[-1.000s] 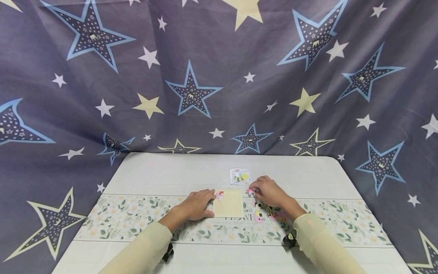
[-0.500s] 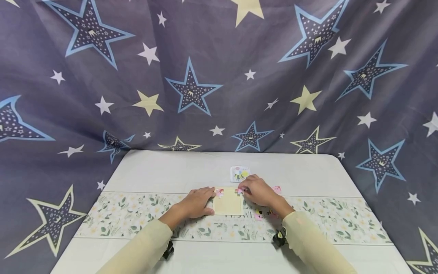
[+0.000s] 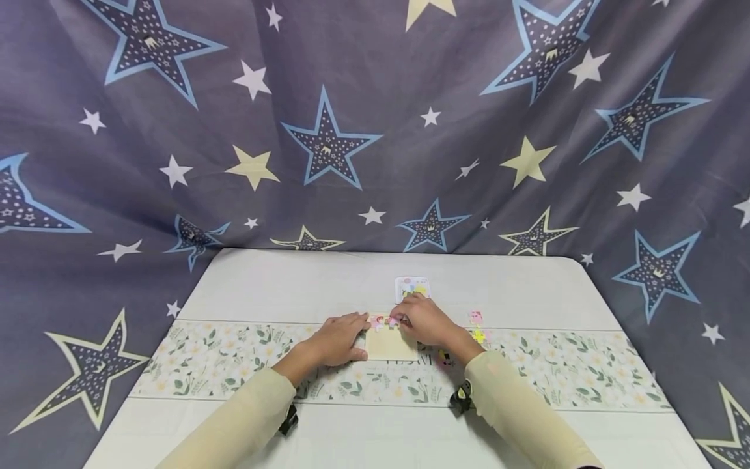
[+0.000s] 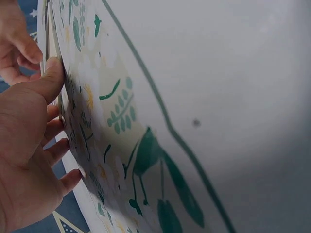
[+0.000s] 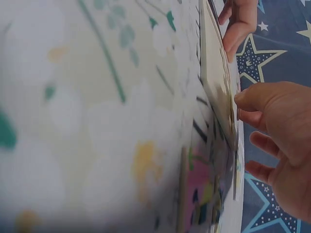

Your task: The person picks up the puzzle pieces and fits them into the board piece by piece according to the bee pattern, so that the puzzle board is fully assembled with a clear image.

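Observation:
A pale square puzzle tray [image 3: 391, 345] lies on the floral strip in the head view. My left hand [image 3: 340, 339] rests against its left side, thumb low and fingers near the top corner. In the left wrist view the thumb [image 4: 54, 77] touches the tray's edge, with the other fingers spread loosely. A pink puzzle piece [image 3: 377, 322] sits in the tray's upper left corner. Between thumb and fingers my right hand [image 3: 426, 320] pinches another pink puzzle piece [image 3: 393, 322], just right of the first at the tray's top edge. That hand hides part of the tray's right side.
Behind the right hand lies a picture card [image 3: 412, 283] with a bee on it, partly covered. Loose puzzle pieces lie right of the tray: a pink one [image 3: 476, 317], a yellow one [image 3: 478, 335] and others by the right forearm [image 3: 463, 345]. A star-patterned cloth [image 3: 328, 150] hangs behind the table.
My right hand has moved left with the pinched puzzle piece, from right of the tray to inside its top edge beside the corner piece. My left hand stays at the tray's left side.

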A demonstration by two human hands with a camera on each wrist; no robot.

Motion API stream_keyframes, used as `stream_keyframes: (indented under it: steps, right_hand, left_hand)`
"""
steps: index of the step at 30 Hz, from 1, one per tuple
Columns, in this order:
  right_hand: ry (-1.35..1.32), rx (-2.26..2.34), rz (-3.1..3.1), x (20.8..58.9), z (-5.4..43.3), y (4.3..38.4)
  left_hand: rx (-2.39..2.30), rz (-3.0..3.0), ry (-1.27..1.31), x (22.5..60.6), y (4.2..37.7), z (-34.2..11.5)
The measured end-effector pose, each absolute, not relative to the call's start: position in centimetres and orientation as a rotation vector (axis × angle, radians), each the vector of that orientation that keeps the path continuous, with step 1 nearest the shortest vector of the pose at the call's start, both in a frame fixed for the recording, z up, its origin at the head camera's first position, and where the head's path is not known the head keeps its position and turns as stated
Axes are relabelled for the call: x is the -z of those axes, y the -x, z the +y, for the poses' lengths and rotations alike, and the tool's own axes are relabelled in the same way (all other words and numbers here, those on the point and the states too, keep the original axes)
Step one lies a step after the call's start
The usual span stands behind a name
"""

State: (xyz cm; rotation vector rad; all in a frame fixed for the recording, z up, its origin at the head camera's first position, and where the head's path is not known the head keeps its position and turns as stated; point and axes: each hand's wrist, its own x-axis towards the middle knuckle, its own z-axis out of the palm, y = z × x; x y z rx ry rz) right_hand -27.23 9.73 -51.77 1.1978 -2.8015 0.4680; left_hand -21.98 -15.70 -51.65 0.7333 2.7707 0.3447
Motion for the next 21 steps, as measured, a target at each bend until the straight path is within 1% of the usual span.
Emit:
stream_keyframes:
  steps: [21]
  right_hand:
    - [-1.145, -0.390, -2.823, 52.4, 8.1, 27.2]
  left_hand:
    - [-0.322, 2.788, -0.748, 51.6, 21.7, -15.7]
